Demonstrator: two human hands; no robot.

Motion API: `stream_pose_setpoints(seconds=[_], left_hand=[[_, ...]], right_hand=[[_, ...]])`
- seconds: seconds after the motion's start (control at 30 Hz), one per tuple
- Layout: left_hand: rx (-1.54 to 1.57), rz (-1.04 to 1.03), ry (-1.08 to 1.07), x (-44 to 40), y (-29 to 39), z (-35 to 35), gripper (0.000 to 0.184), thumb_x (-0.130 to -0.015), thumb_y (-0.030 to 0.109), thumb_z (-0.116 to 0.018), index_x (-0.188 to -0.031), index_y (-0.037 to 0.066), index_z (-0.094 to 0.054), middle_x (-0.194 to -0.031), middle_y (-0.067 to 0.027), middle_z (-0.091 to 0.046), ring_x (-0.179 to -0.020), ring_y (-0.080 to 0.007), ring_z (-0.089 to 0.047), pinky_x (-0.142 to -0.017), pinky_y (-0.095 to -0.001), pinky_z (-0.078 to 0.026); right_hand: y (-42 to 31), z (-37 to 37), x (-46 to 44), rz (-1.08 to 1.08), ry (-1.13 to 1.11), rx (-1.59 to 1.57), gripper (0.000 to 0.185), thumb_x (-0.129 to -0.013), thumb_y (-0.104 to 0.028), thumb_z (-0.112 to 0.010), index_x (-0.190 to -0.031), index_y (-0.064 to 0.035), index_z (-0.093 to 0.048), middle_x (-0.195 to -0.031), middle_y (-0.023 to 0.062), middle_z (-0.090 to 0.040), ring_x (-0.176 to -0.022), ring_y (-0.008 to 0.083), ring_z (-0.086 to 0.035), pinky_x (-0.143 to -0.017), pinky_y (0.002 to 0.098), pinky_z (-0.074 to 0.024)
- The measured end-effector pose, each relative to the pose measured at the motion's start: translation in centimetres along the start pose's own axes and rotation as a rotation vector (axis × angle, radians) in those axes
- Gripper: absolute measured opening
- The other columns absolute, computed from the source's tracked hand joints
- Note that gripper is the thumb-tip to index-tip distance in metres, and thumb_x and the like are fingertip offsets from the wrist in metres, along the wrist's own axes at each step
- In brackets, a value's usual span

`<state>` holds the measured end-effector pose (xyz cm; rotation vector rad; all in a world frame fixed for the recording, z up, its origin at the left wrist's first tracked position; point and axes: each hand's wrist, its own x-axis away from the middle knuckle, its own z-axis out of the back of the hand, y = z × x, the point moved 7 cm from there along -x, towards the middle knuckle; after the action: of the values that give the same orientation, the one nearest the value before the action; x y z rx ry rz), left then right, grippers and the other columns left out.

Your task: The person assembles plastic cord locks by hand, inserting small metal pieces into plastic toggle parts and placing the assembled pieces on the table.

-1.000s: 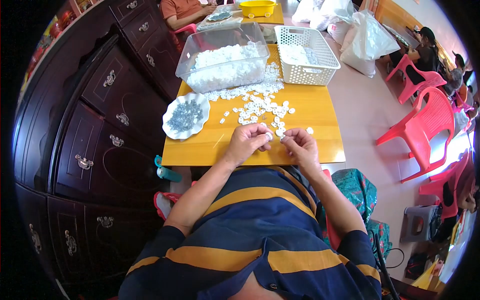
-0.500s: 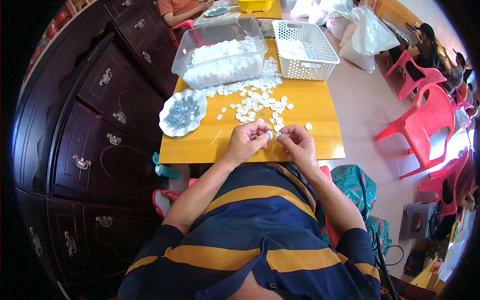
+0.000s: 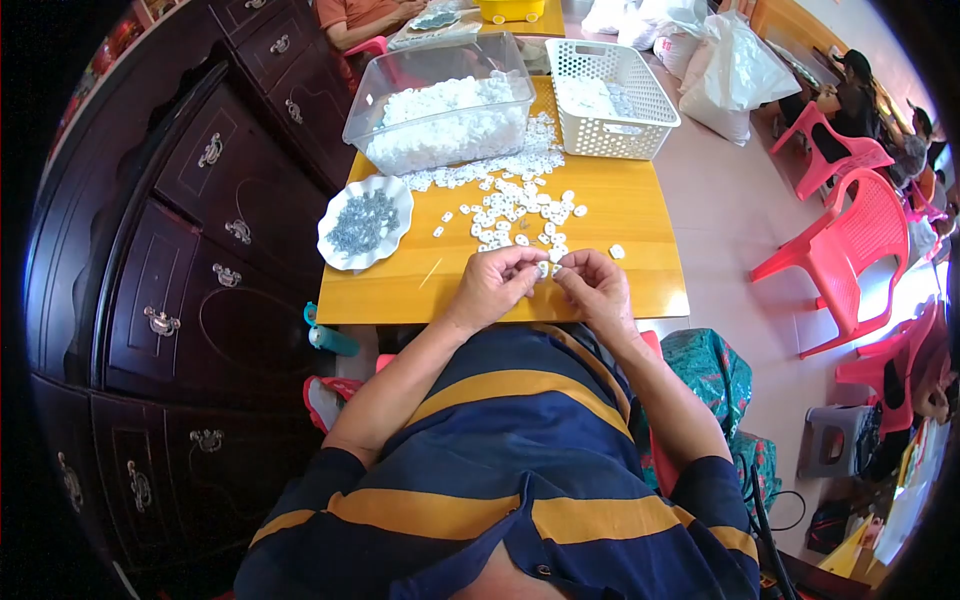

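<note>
My left hand (image 3: 500, 280) pinches a small white plastic piece (image 3: 543, 269) with dark holes between thumb and fingertips. Close beside it, my right hand (image 3: 598, 287) is closed on another small white piece (image 3: 557, 270), mostly covered by the fingers. Both hands hover over the near edge of the wooden table (image 3: 400, 300). Just beyond them lies a loose scatter of similar white plastic pieces (image 3: 497, 215). One white piece (image 3: 617, 251) sits apart, to the right. A scalloped white dish (image 3: 333, 255) with small grey-clear parts (image 3: 365, 224) stands at the left.
A clear plastic bin (image 3: 440, 150) heaped with white pieces and a white perforated basket (image 3: 620, 143) stand at the back. A thin yellow stick (image 3: 431, 273) lies near the dish. Dark cabinets (image 3: 180, 250) line the left; a pink chair (image 3: 850, 250) stands right. Other people sit farther off.
The two hands stay nearly in place, fingertips close together. The piece in my left hand has turned slightly, showing more of its face. The view has shifted very slightly.
</note>
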<state>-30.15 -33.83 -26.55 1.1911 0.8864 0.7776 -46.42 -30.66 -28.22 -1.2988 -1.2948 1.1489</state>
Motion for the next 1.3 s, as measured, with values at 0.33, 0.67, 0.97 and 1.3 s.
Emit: stream_pose_setpoints(seconds=[0.33,0.67,0.97,1.3], left_hand=[[-0.130,-0.095,0.088,0.2,1.2,0.0,0.021,-0.090,0.002,-0.063,-0.110,0.001,-0.071,-0.074,-0.0035,-0.069,-0.062,-0.0054,-0.061,-0.058,-0.0235,-0.050],[-0.326,-0.207,0.073,0.3,2.4,-0.3,0.022,-0.090,0.000,-0.064,-0.111,0.001,-0.071,-0.081,-0.0042,-0.070,-0.064,-0.0059,-0.061,-0.060,-0.0225,-0.050],[-0.347,-0.261,0.072,0.3,3.0,-0.3,0.021,-0.089,0.000,-0.064,-0.109,0.000,-0.071,-0.081,-0.0077,-0.070,-0.064,-0.0091,-0.061,-0.059,-0.0248,-0.049],[-0.446,-0.381,-0.008,0.5,4.9,-0.7,0.020,-0.091,0.001,-0.057,-0.107,-0.002,-0.069,-0.083,-0.0132,-0.062,-0.074,-0.0242,-0.062,-0.068,-0.0323,-0.050]], right_hand=[[0.0,0.0,-0.1,-0.030,0.002,0.039,0.010,-0.090,-0.007,-0.069,-0.098,-0.0013,-0.066,-0.078,-0.0025,-0.063,-0.067,0.0037,-0.055,-0.061,0.0196,-0.0455],[-0.2,-0.1,-0.1,-0.008,-0.001,0.063,0.010,-0.090,-0.007,-0.069,-0.097,-0.0004,-0.065,-0.077,-0.0023,-0.063,-0.067,0.0041,-0.055,-0.062,0.0195,-0.0458],[-0.2,-0.5,0.1,-0.097,-0.040,0.005,0.011,-0.091,-0.007,-0.069,-0.099,0.0001,-0.066,-0.081,0.0016,-0.069,-0.066,0.0058,-0.060,-0.061,0.0206,-0.0490],[0.1,-0.8,0.3,-0.171,-0.082,-0.040,0.012,-0.094,-0.009,-0.067,-0.102,0.0004,-0.066,-0.087,0.0038,-0.072,-0.071,0.0067,-0.063,-0.064,0.0204,-0.0511]])
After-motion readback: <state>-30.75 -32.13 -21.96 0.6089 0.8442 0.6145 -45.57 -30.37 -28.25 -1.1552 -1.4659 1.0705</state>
